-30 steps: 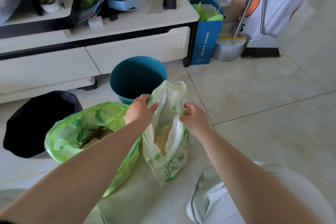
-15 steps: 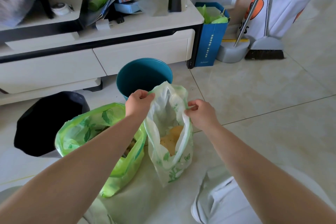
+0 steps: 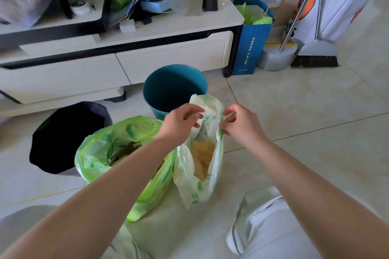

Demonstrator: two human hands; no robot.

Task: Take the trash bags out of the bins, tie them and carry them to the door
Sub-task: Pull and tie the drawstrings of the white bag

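Note:
A pale white-green trash bag [image 3: 197,183] stands on the floor in front of me, yellowish paper waste showing inside. My left hand [image 3: 179,124] pinches its left top edge and my right hand [image 3: 240,124] pinches the right edge, holding the mouth up. To its left a bright green trash bag [image 3: 109,149] sits open on the floor, partly hidden by my left forearm. Behind the bags stand a teal bin [image 3: 174,88] with no liner and a black bin [image 3: 67,136] at the left.
A low white TV cabinet [image 3: 168,57] runs along the back wall with a phone and boxes on top. A blue paper bag [image 3: 250,48], a grey dustpan and broom [image 3: 315,54] and a white tote stand at the right. My white shoe [image 3: 248,225] is near the bottom.
Both hands lifted the pale bag's top edges higher and drew them closer together. The camera has moved slightly nearer.

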